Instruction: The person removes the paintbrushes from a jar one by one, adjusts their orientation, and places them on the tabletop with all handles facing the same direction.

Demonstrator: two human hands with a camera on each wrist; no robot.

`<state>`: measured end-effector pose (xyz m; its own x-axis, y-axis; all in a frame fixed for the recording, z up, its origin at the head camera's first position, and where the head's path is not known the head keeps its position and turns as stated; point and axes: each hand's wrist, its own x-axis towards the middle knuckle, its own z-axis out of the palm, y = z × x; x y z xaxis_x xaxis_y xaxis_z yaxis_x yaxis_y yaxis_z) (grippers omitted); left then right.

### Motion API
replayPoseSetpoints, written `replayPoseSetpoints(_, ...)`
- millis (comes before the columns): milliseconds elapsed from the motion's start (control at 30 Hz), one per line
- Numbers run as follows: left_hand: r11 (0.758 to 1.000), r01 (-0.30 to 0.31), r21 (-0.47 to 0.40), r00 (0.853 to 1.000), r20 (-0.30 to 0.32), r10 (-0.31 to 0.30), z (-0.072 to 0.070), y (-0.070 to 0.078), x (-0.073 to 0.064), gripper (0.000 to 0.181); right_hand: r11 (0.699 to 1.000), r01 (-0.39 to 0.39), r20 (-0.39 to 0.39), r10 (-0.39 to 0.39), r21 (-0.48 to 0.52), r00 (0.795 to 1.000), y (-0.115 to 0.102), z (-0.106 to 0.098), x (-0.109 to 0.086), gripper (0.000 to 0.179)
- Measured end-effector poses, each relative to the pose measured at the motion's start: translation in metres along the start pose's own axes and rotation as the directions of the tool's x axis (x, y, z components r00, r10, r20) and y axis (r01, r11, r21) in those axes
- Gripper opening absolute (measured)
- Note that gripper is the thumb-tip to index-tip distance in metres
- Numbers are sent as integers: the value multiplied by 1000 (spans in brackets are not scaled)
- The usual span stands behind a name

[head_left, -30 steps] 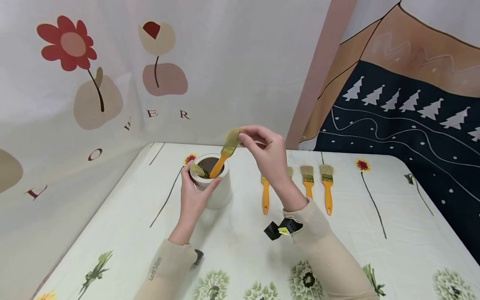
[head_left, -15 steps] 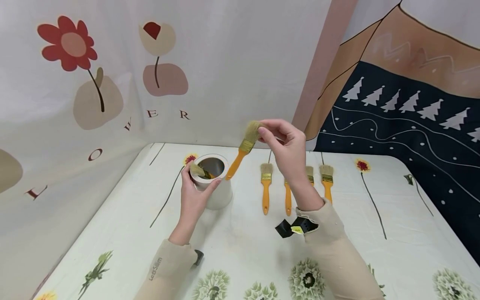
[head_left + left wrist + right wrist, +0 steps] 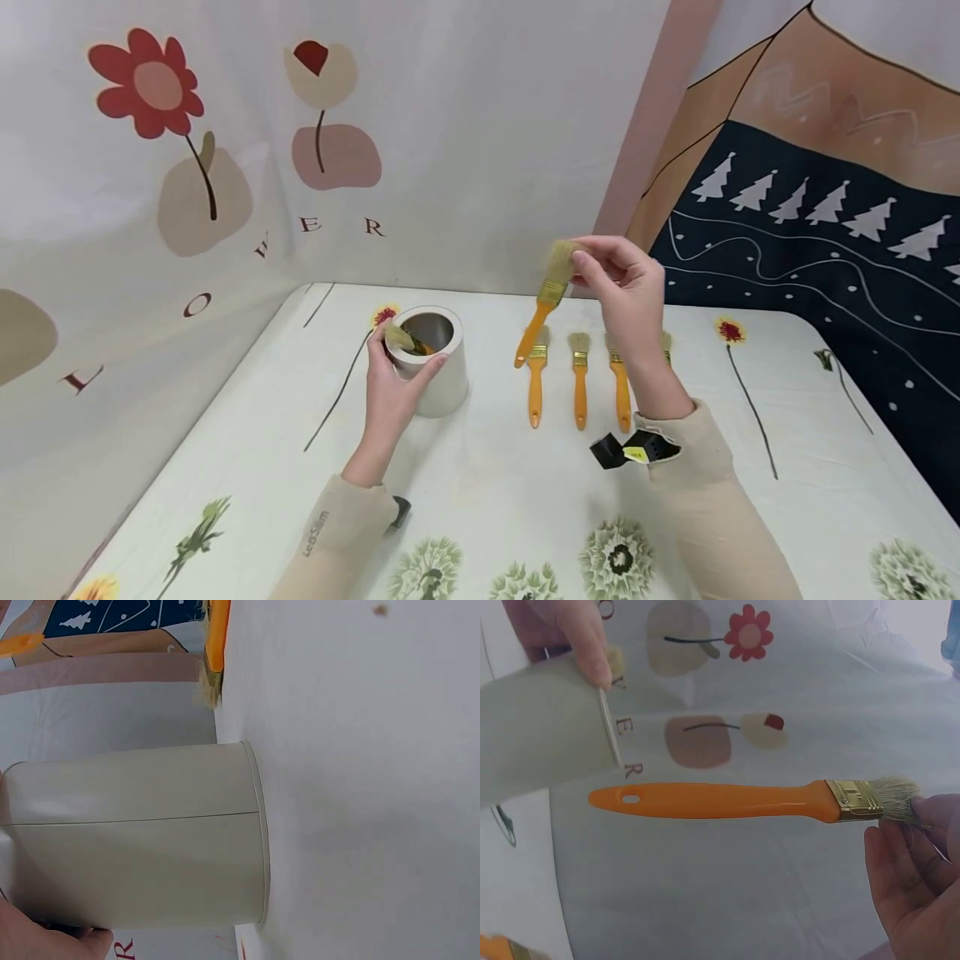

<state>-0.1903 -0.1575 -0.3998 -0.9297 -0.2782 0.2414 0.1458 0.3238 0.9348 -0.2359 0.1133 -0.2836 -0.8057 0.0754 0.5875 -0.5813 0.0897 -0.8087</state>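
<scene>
My left hand [image 3: 392, 387] grips the upper side of a white cylindrical container [image 3: 446, 387], thumb at the near rim and fingers round the left side. Inside it leans a paintbrush [image 3: 400, 338], its pale bristles over the rim and its handle mostly hidden. Up in the air to the right, my right hand [image 3: 630, 296] pinches another paintbrush [image 3: 534, 332] by its bristle tips. The right wrist view shows that brush's orange handle [image 3: 720, 801] and brass ferrule in full. In the left wrist view the container's seamed wall [image 3: 135, 855] stands on the tabletop.
Several more paintbrushes lie in a row on the table, among them a left one [image 3: 535, 392], a middle one [image 3: 580, 383] and a right one [image 3: 667, 343] partly behind my right arm. A flower-printed cloth [image 3: 487, 500] covers the table; a printed curtain [image 3: 480, 150] hangs behind.
The right hand has lifted the paintbrush out of the container and carried it right, to above the row of brushes. The left hand stays on the container.
</scene>
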Motion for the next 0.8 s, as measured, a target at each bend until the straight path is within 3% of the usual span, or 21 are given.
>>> replayPoseSetpoints(433, 1000, -10, 2, 1000, -4, 10, 0, 0, 1, 94, 992, -121, -106, 118, -23, 987, 17, -58, 8, 16)
replayPoseSetpoints(800, 1000, -1, 3, 1000, 6, 1, -1, 1, 1, 94, 936, -246, -181, 204, -252, 962, 52, -109, 4, 20)
